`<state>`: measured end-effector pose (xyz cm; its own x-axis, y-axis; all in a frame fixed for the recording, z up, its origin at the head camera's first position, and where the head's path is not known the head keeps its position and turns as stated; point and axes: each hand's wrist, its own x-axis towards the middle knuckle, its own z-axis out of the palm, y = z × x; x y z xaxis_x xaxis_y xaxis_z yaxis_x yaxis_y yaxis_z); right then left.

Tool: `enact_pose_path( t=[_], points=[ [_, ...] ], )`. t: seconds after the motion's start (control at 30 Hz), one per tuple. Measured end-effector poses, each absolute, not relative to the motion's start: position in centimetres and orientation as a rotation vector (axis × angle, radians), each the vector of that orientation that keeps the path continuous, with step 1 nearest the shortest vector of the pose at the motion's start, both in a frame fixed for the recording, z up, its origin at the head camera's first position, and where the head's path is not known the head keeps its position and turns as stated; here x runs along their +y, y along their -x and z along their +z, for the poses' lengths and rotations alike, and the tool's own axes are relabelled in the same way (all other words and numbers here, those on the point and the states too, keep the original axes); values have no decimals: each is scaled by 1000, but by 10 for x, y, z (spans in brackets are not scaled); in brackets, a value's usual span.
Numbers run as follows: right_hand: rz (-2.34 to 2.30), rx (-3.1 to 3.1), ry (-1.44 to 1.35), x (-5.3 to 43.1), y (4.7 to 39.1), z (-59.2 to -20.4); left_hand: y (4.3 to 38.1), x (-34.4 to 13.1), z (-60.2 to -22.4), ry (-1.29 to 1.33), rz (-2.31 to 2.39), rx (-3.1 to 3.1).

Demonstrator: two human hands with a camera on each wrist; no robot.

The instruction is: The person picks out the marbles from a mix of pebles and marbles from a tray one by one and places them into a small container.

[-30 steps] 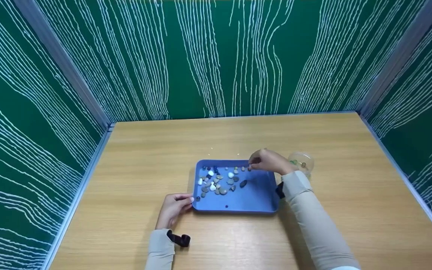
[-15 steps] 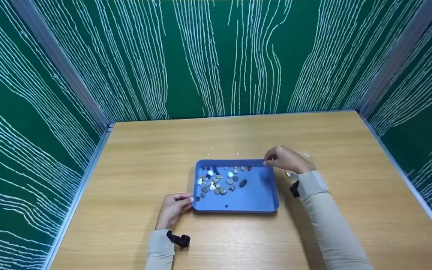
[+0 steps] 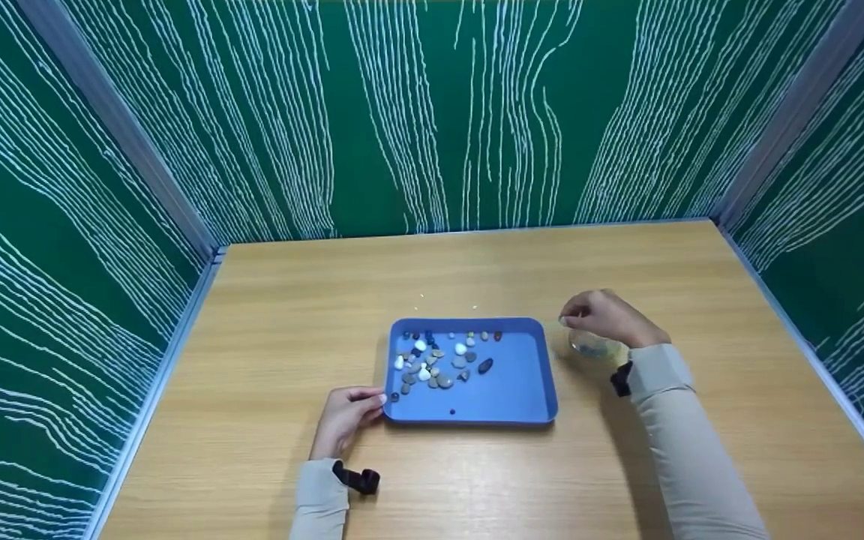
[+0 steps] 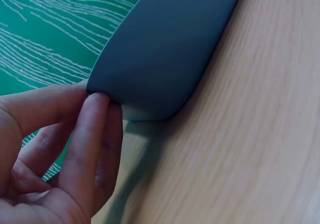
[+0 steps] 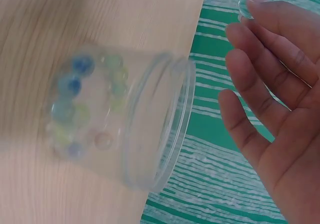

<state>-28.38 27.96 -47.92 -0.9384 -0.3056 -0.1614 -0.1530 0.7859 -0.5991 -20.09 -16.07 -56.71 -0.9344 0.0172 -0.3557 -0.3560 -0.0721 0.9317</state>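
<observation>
A blue rectangular tray (image 3: pixel 518 379) lies on the table, with stones and small round beads mostly in its left half. My left hand (image 3: pixel 342 421) pinches the tray's left front corner between thumb and fingers; the left wrist view shows the tray's outer wall (image 4: pixel 160 44) there. Right of the tray, my right hand (image 3: pixel 612 315) is raised beside a clear jar (image 5: pixel 150 134). Its thumb and index finger pinch a clear, greenish glass marble (image 5: pixel 243 7), while the other fingers are loosely bent. Inside the jar are several blue and green marbles (image 5: pixel 70 87). In the head view the hand partly hides the jar.
Tiny pale specks (image 3: pixel 475 307) lie on the wooden table (image 3: pixel 477 487) behind the tray. Green panels with white wavy lines (image 3: pixel 387 112) enclose the back and both sides. A dark oval stone (image 3: pixel 485 366) sits near the tray's middle.
My right hand has moved right from the tray's back edge, over its right rim, to the jar, carrying the pinched marble. The left hand stays on the tray corner.
</observation>
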Motion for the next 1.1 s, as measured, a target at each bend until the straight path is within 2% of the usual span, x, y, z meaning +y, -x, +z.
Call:
enact_pose_path(
  t=[0.43,1.1],
  points=[
    [-905,2711,281,313,281,-479,200,-160,-566,341,2095,1952],
    [-913,2736,297,323,278,-486,202,-161,-566,380,2062,1964]
  ],
)
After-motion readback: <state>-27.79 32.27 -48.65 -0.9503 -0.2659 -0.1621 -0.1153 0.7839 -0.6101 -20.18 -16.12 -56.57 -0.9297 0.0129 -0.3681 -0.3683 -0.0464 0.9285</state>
